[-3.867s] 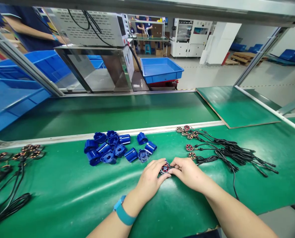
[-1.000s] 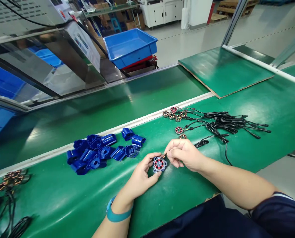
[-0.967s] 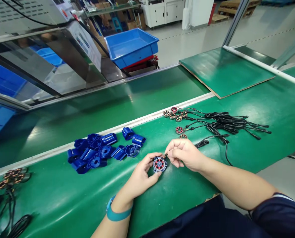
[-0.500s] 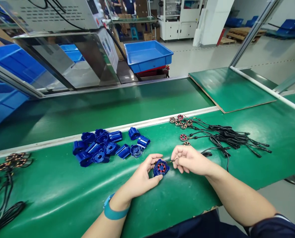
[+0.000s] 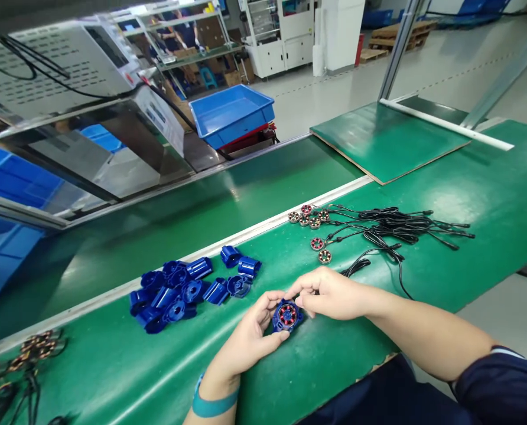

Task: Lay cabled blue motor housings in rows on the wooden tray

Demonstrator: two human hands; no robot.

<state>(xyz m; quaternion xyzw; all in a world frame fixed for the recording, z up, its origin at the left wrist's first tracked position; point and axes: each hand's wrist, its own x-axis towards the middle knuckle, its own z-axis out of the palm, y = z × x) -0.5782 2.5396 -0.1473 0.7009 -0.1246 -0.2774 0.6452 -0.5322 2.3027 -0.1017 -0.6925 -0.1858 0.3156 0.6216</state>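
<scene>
My left hand (image 5: pixel 250 336) grips a blue plastic housing (image 5: pixel 287 316) with a red and copper wound stator seated in it, held just above the green bench mat (image 5: pixel 113 366). My right hand (image 5: pixel 329 293) is closed beside it, fingertips pinched at the housing's right rim where the thin wire leaves it. A heap of several empty blue housings (image 5: pixel 184 286) lies to the left of my hands. Several loose stators (image 5: pixel 316 243) with black leads (image 5: pixel 392 227) lie to the right.
A darker green conveyor belt (image 5: pixel 179 212) runs behind the mat past a white rail. Beyond it stand a metal machine (image 5: pixel 90 118) and a blue tray (image 5: pixel 232 112). More wired stators (image 5: pixel 28 348) lie at far left. A green board (image 5: pixel 387 139) sits at back right.
My right hand has closed in from pulling the wire out to the side and now touches the housing's rim. The left hand keeps its hold. The camera view has tilted and shifted.
</scene>
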